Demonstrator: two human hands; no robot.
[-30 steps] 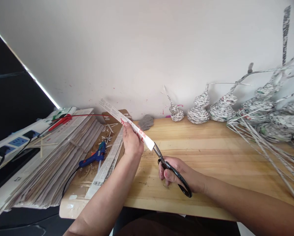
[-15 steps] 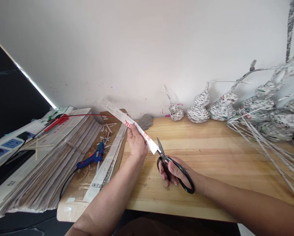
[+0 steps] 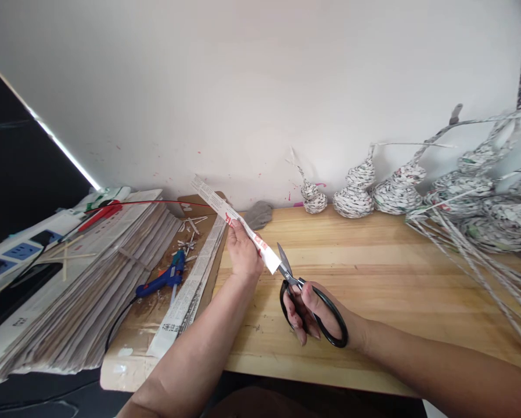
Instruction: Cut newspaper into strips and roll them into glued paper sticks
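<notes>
Head view: left fingers [image 3: 237, 228] pinch a red-printed white paper strip [image 3: 217, 203], right fingers [image 3: 311, 298] grip black-handled scissors [image 3: 290, 279]

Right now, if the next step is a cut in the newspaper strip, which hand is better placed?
The right hand, I would judge: its scissors stand open at the near end of the newspaper strip. The left hand is busy holding that strip.

A blue glue gun [image 3: 166, 277] is lying on brown cardboard [image 3: 142, 319]; a white power strip [image 3: 20, 251] is sitting farther left. Near the wall [image 3: 251, 87], a grey lump [image 3: 259, 215] is resting and woven gourd-shaped forms [image 3: 354, 200] are standing, while thin rods [image 3: 471, 261] are fanning out rightward.
</notes>
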